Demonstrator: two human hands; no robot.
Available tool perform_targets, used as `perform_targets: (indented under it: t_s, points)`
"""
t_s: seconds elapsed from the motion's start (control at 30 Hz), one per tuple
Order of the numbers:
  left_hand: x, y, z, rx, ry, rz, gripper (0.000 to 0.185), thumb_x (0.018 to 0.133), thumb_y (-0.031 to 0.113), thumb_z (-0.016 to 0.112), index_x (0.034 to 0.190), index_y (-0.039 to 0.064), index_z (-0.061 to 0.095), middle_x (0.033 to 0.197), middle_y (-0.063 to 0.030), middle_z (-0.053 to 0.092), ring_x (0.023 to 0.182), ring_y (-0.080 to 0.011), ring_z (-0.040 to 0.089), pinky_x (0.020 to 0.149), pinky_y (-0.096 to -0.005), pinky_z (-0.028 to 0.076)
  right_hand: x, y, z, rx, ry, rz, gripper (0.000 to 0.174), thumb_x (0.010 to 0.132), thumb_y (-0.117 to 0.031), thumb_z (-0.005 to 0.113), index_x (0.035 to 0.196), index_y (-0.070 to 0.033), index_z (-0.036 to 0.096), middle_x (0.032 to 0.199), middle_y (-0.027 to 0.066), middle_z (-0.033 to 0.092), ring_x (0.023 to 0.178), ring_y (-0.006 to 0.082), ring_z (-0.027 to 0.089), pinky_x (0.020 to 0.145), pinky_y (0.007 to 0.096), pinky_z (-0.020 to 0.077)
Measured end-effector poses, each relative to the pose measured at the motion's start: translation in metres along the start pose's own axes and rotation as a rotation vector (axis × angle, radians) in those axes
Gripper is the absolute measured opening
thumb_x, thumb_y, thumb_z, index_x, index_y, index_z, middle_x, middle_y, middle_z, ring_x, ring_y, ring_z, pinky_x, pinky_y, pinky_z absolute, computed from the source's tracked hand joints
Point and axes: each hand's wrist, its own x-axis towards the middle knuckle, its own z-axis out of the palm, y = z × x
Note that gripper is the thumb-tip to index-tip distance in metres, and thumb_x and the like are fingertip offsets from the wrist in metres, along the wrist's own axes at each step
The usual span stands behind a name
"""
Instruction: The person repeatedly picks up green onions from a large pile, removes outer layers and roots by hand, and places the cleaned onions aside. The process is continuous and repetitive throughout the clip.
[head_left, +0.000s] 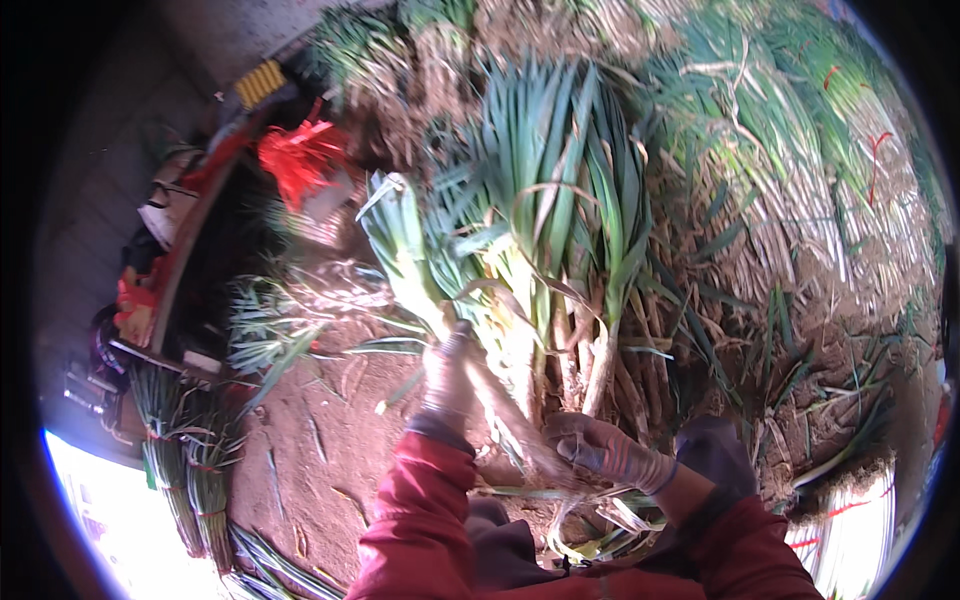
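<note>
My gloved left hand (448, 375) is closed around a scallion stalk (409, 277), whose cut green top points up and left. The stalk's pale, blurred lower part slants down towards my right hand (611, 450). That hand, in a striped glove, has curled fingers at the root end; whether they grip it cannot be told. Just beyond my hands a large cluster of scallions (555, 172) stands with green leaves upward and soil on the lower stems. Peeled leaf scraps (592, 525) lie on the ground near my knees.
More scallions (757, 202) lie piled at the right and back. Red plastic ties (300, 157) are bunched at the upper left. Tied scallion bundles (202, 480) lean at the lower left, and a bright white bundle (855, 525) is at the lower right.
</note>
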Motion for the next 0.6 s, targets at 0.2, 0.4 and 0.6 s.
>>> perform_targets:
  t_s: [0.2, 0.4, 0.6]
  points:
    - [-0.126, 0.051, 0.007, 0.203, -0.375, 0.168, 0.073, 0.076, 0.035, 0.079, 0.128, -0.004, 0.046, 0.102, -0.0079, 0.059, 0.085, -0.0143, 0.057, 0.078, -0.0252, 0.048, -0.021, -0.038, 0.060, 0.092, -0.118, -0.106, 0.068, 0.081, -0.006, 0.073, 0.137, 0.002, 0.035, 0.119, 0.0078, 0.054, 0.107, 0.0135, 0.050, 0.092, 0.0296, 0.0449]
    - [-0.135, 0.086, -0.036, -0.167, 0.019, 0.390, 0.042, 0.087, 0.026, 0.065, 0.115, -0.003, 0.054, 0.093, -0.0054, 0.061, 0.075, -0.0126, 0.056, 0.068, -0.0246, 0.046, -0.099, -0.016, 0.078, -0.750, -0.001, -0.287, 0.060, 0.088, -0.023, 0.063, 0.137, 0.001, 0.037, 0.111, 0.0120, 0.060, 0.100, 0.0227, 0.059, 0.086, 0.0292, 0.0476]
    - [-0.121, 0.059, -0.047, -0.573, -0.100, 0.067, 0.039, 0.084, 0.025, 0.070, 0.111, 0.001, 0.058, 0.091, -0.0073, 0.065, 0.077, -0.0201, 0.062, 0.072, -0.0333, 0.052, -0.133, -0.012, 0.093, -0.959, -0.064, -0.063, 0.082, 0.074, -0.041, 0.075, 0.134, 0.002, 0.039, 0.106, 0.0247, 0.062, 0.099, 0.0344, 0.063, 0.084, 0.0399, 0.0489]
